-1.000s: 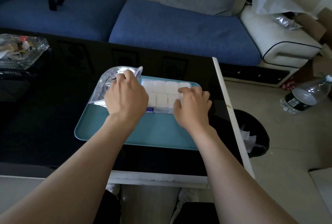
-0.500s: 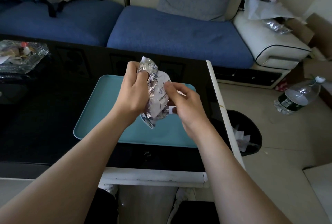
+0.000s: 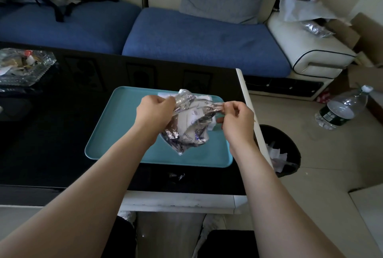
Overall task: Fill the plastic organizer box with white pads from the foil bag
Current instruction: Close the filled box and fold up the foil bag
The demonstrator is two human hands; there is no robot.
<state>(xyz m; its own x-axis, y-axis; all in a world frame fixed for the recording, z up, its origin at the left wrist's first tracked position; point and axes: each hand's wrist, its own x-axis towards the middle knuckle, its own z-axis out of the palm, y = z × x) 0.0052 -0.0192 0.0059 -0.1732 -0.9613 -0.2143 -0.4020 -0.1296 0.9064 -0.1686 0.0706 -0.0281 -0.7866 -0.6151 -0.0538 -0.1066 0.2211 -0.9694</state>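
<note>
Centre frame: teal rectangular plastic tray (image 3: pixel 99 150), rounded corners, shallow rim, on a glossy black table (image 3: pixel 62 133).

Crinkled silver foil bag (image 3: pixel 190 121) is held just above the tray's middle, stretched between both hands. The foil is creased and reflective, with white printed panels, and sags to a point at the bottom.
- Left hand (image 3: pixel 154 110): fingers curled, pinching the bag's upper left edge.
- Right hand (image 3: pixel 238 119): fingers curled, pinching the upper right edge.

White pads (image 3: pixel 205 97) show on the tray behind the bag, at its top and right side. The organizer box's walls are hidden, so its fill cannot be told.

Right of the table: round black waste bin (image 3: pixel 277 135) holding white paper scraps.

Upper left: cut-glass dish (image 3: pixel 49 61) with mixed scraps.

Right edge: clear plastic water bottle (image 3: pixel 344 108) lying on the floor, contents unclear.
</note>
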